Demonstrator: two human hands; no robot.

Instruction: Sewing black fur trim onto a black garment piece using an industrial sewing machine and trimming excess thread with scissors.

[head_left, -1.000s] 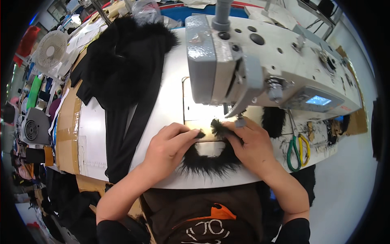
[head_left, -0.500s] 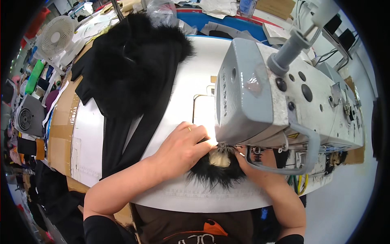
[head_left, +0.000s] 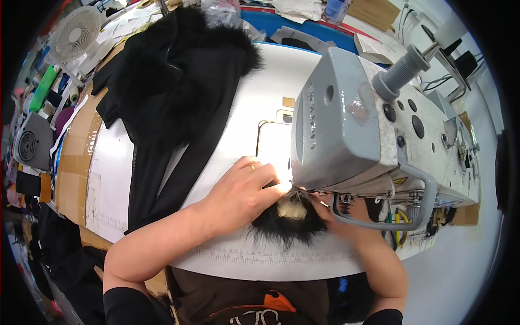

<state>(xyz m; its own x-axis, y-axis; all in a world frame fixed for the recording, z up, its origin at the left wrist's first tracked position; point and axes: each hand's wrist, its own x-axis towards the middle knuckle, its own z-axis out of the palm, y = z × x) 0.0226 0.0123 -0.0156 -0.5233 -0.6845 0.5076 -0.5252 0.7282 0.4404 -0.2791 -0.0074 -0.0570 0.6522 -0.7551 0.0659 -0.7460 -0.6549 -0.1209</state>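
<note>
A black fur piece [head_left: 287, 230] with a pale, bare patch of backing lies bent round under the needle area of a grey and white sewing machine [head_left: 336, 124]. My left hand [head_left: 241, 189], with a ring on one finger, grips its left edge, the fingertips close to the needle in bright lamplight. My right hand [head_left: 341, 216] pinches the right edge of the fur, partly hidden behind the machine's grey looped guard [head_left: 428, 200]. A small pale glint shows by its thumb; I cannot make out what it is.
A black garment [head_left: 173, 103] with fur trim and a zip spreads over the white tabletop [head_left: 260, 254] on the left. Beyond it stand a white fan [head_left: 76, 33] and a grey speaker-like box [head_left: 35, 140]. Papers and plastic bags lie at the back.
The whole view has shifted slightly, and the machine appears a little farther right. Both hands stay at the fur near the needle, with hardly any change in their hold.
</note>
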